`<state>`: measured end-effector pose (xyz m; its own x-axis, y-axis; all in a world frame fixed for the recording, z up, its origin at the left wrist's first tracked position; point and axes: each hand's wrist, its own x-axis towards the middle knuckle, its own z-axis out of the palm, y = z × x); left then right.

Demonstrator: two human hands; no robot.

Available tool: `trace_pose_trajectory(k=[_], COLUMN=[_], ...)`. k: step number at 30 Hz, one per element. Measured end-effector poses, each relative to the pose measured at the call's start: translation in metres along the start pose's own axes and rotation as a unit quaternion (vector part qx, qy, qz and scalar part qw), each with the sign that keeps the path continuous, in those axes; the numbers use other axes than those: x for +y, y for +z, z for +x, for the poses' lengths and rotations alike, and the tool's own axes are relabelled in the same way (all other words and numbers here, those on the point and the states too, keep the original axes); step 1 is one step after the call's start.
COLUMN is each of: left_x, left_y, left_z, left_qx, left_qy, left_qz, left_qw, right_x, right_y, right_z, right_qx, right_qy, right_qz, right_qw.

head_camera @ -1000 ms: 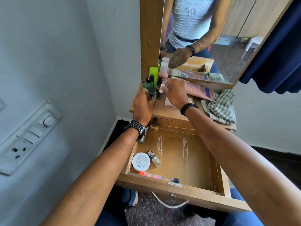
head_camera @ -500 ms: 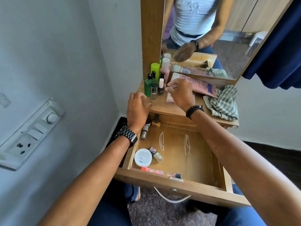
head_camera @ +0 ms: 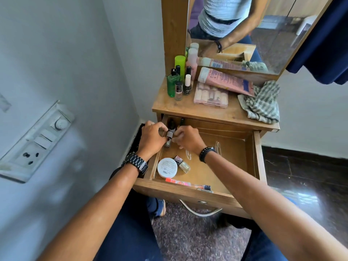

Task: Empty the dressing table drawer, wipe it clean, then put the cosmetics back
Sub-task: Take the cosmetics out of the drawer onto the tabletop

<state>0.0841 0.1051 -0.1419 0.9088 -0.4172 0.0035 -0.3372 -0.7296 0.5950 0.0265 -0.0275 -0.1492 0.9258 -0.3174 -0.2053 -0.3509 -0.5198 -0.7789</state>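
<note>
Both hands now down from tabletop [head_camera: 207, 112] into drawer [head_camera: 216, 166] back-left corner, I note left hand [head_camera: 151, 139] and right hand [head_camera: 188, 139] pinching small bottle [head_camera: 169, 135] between them

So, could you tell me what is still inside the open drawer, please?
In the drawer: a round white tin, a glittery polish bottle lying down, flat packets along the front wall, and small bottles at the back-left corner. The hands cover that corner, so their count is unclear.
</note>
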Motion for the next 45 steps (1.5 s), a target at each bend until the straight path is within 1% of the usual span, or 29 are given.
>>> trace_pose_trajectory(k=[2, 5, 7, 9, 11, 13, 18, 21, 23, 26, 28, 29, 30, 31, 32, 33, 34, 35, 36, 41, 43, 45], left_x=[-0.001, -0.002, -0.003, -0.004, -0.003, -0.002, 0.002, 0.003, 0.004, 0.008, 0.01, 0.01, 0.01, 0.01, 0.009, 0.009, 0.009, 0.009, 0.01, 0.015, 0.016, 0.017], left_y=[0.001, -0.001, -0.002, -0.002, -0.002, -0.004, -0.006, -0.006, -0.007, -0.007, -0.007, -0.008, -0.01, -0.011, -0.012, -0.012, -0.013, -0.014, -0.014, -0.014, -0.013, -0.013], left_z=[0.0, -0.003, -0.004, -0.006, -0.006, -0.005, -0.005, -0.005, -0.006, -0.005, -0.006, -0.006, -0.006, -0.007, -0.008, -0.009, -0.01, -0.011, -0.012, -0.014, -0.014, -0.014], left_qx=[-0.005, 0.001, 0.009, 0.02, 0.029, 0.027, 0.024, 0.022, 0.002, -0.024, -0.034, -0.039, -0.044, -0.047, -0.05, -0.052, -0.055, -0.059, -0.064, -0.098, -0.1, -0.091], left_qy=[-0.012, -0.024, -0.027, -0.029, -0.032, -0.032, -0.034, -0.033, -0.031, -0.023, -0.023, -0.027, -0.032, -0.039, -0.047, -0.052, -0.056, -0.056, -0.056, -0.057, -0.057, -0.053], left_qz=[-0.028, -0.062, -0.072, -0.077, -0.081, -0.085, -0.129, -0.133, -0.144, -0.169, -0.178, -0.183, -0.186, -0.191, -0.198, -0.204, -0.207, -0.207, -0.206, -0.196, -0.2, -0.212], left_qw=[1.0, 0.998, 0.997, 0.996, 0.996, 0.995, 0.991, 0.99, 0.989, 0.985, 0.983, 0.982, 0.981, 0.98, 0.978, 0.976, 0.975, 0.975, 0.975, 0.974, 0.973, 0.972], right_x=[0.004, 0.003, 0.002, 0.0, -0.002, -0.004, -0.006, -0.007, -0.01, -0.014, -0.013, -0.01, -0.008, -0.003, 0.003, 0.011, 0.017, 0.021, 0.024, 0.023, 0.027, 0.029], right_y=[0.017, 0.033, 0.041, 0.048, 0.049, 0.047, 0.034, 0.017, 0.005, -0.011, -0.019, -0.023, -0.026, -0.027, -0.026, -0.023, -0.019, -0.015, -0.01, -0.006, -0.011, -0.021], right_z=[0.007, 0.014, 0.017, 0.02, 0.022, 0.025, 0.02, 0.009, 0.002, -0.007, -0.01, -0.012, -0.015, -0.018, -0.022, -0.025, -0.029, -0.034, -0.039, -0.046, -0.043, -0.041], right_qx=[0.023, 0.06, 0.082, 0.099, 0.099, 0.079, 0.017, -0.023, -0.059, -0.102, -0.101, -0.097, -0.098, -0.103, -0.112, -0.123, -0.139, -0.155, -0.166, -0.155, -0.133, -0.098], right_qy=[0.023, 0.07, 0.113, 0.169, 0.213, 0.23, 0.241, 0.214, 0.195, 0.155, 0.132, 0.123, 0.109, 0.089, 0.067, 0.053, 0.046, 0.036, 0.024, 0.001, 0.007, 0.002], right_qz=[-0.021, 0.007, 0.047, 0.122, 0.186, 0.222, 0.303, 0.386, 0.427, 0.432, 0.435, 0.432, 0.409, 0.345, 0.24, 0.117, 0.01, -0.068, -0.115, -0.189, -0.182, -0.151], right_qw=[0.999, 0.996, 0.989, 0.973, 0.954, 0.944, 0.922, 0.897, 0.881, 0.883, 0.885, 0.888, 0.901, 0.929, 0.962, 0.984, 0.989, 0.985, 0.979, 0.97, 0.974, 0.984])
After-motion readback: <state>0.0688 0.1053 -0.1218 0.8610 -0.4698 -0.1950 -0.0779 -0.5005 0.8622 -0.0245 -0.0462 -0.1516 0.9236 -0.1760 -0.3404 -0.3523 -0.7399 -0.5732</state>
